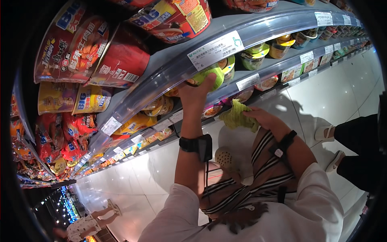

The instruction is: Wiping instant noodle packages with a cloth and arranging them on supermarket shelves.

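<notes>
My left hand reaches in at the front of a shelf and grips a green-lidded instant noodle cup, thumb across its lid. A price label on the upper shelf edge hangs over this cup and hides part of it. Beside it stands another cup with a yellow-green rim. A crumpled yellow-green cloth is held in my right hand, low before the bottom shelf and apart from the cups.
Large red noodle tubs fill the upper shelf at the left. A clear plastic shelf edge curves across in front. On the tiled floor, a person's legs in dark trousers stand close at my right. Another person is farther off, lower left.
</notes>
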Demonstrator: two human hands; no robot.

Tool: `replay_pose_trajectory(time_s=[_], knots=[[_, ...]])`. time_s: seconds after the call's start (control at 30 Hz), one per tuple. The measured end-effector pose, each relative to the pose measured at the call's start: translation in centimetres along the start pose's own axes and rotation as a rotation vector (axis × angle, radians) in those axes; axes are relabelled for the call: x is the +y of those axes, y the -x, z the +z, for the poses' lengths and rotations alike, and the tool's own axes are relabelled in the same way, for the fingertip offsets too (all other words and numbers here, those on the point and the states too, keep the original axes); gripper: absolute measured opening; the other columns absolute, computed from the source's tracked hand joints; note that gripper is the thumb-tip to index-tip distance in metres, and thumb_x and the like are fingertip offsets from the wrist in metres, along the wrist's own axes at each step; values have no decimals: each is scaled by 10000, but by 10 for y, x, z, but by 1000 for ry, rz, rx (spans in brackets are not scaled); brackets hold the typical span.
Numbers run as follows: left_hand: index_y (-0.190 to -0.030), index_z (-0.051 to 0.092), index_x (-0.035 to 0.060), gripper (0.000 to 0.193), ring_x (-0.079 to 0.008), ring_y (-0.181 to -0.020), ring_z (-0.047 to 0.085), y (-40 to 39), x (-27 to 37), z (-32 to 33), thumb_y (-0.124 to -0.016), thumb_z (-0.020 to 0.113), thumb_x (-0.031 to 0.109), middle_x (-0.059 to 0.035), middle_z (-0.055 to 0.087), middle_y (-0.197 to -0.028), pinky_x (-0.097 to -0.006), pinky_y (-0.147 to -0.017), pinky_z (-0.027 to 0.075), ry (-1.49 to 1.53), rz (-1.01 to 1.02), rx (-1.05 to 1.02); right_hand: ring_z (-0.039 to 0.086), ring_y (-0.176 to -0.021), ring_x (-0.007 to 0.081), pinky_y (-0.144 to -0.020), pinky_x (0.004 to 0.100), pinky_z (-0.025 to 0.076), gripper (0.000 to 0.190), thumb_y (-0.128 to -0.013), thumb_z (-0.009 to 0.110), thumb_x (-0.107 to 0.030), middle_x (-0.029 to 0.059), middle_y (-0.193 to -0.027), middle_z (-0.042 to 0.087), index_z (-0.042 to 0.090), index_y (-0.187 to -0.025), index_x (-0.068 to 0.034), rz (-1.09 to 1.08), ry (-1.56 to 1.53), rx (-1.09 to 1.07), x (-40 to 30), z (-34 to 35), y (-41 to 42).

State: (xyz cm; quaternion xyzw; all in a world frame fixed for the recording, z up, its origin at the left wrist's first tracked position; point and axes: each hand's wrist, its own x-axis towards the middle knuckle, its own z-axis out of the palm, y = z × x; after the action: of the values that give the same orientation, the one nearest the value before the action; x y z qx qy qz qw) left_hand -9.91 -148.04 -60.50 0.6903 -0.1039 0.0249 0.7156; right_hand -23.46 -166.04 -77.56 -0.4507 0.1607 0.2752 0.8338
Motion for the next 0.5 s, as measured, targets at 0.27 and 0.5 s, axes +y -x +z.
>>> replay_pose_trajectory(time_s=[0.27, 0.5], knots=[[-1367, 391, -4, 769, -203, -1122, 572, 1, -23, -11, -756, 846, 94, -133, 539, -1272, -332, -958, 509, 236, -101, -32, 633, -1068, 128, -920, 294, 495, 405, -979, 625, -237, 48, -1193, 667, 575, -1329, -38, 7, 21, 29, 2, 0, -4], [-1409, 400, 64, 660, -212, -1259, 504, 11, -38, -11, -859, 753, 153, -77, 494, -1361, -402, -1089, 405, 495, -45, -77, 638, -1042, 125, -912, 297, 499, 398, -996, 591, -239, 53, -1174, 670, 567, -1332, -27, 67, 109, 11, -3, -4, -4]])
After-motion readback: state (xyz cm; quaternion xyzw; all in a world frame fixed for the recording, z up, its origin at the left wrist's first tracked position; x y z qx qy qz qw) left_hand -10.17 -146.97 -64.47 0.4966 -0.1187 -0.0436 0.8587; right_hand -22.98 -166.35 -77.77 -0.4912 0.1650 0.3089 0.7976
